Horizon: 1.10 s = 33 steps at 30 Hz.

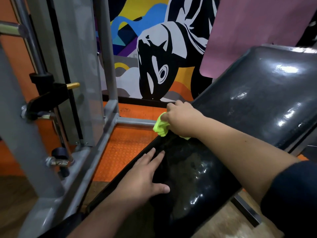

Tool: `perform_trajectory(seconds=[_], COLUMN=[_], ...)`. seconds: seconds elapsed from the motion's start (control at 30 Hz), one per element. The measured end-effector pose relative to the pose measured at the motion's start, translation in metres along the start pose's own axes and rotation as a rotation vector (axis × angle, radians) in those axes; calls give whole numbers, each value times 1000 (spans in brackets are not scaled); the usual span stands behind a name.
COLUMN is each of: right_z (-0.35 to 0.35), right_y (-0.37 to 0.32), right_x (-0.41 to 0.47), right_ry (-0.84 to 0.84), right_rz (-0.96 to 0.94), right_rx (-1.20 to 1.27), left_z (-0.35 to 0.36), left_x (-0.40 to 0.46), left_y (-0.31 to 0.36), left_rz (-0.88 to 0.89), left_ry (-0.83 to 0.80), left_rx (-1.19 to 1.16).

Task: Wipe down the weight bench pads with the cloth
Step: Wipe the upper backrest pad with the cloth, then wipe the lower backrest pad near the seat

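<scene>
Much of the cloth (160, 126) is hidden: only a bunched, bright yellow-green part is seen at the left of the right hand (181, 120), and a small corner shows under the heel of that hand. The rest is covered by the palm and curled fingers, by which the cloth is gripped and pressed at the gap where the seat pad (193, 170) meets the back pad (257, 93). The fingertips of this hand are turned away from the camera and cannot be made out singly.

Nearer the camera than the grip, the left hand (144, 177) is laid flat on the seat pad with fingers straight and spread and the thumb out to the side; nothing is held in it. Both forearms are cut off by the lower edge of the view, and a dark sleeve (291, 194) is seen on the right arm.

Beyond and to the right of the grip, the glossy black back pad rises tilted, its far edge cut off. To the left of the grip a grey machine frame (103, 140) stands on orange studded flooring (123, 148). Behind, a painted wall mural (154, 48) is partly blocked by the frame's uprights. No containers are visible.
</scene>
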State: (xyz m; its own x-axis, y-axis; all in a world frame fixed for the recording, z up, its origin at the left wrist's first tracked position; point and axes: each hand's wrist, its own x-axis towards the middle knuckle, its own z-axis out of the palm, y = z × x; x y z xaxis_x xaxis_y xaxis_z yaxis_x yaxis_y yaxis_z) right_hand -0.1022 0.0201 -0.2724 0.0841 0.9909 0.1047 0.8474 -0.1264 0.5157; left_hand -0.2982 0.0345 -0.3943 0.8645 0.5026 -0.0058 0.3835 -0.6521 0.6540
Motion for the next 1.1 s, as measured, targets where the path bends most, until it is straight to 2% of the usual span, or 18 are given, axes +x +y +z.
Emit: perform_trajectory(seconds=[0.13, 0.2, 0.3, 0.37, 0.47, 0.6, 0.73, 0.9, 0.97, 1.1], right_z=[4, 6, 0, 1, 6, -1, 10, 4, 11, 10], right_y=[-14, -4, 1, -9, -6, -5, -17, -17, -25, -17], right_x=[-11, -22, -26, -29, -43, -43, -57, -58, -64, -73], right_ry=[30, 46, 87, 89, 91, 159, 155, 181, 184, 213], right_rz=[-58, -82, -3, -20, -89, 13, -69, 4, -31, 9], right_rx=[-51, -19, -22, -51, -6, -39, -52, -44, -50, -35], left_z=[2, 5, 7, 7, 6, 1, 1, 4, 3, 1], left_x=[-4, -8, -13, -16, -21, -21, -25, -26, -25, -29], left_y=[-9, -17, -21, -20, -21, -24, -16, -13, -15, -9], left_rz=[26, 46, 50, 11, -20, -67, -96, -152, -163, -197], left_ry=[60, 162, 364, 401, 388, 358, 265, 131, 77, 17], left_rx=[-54, -77, -7, 35, 54, 70, 152, 214, 247, 211])
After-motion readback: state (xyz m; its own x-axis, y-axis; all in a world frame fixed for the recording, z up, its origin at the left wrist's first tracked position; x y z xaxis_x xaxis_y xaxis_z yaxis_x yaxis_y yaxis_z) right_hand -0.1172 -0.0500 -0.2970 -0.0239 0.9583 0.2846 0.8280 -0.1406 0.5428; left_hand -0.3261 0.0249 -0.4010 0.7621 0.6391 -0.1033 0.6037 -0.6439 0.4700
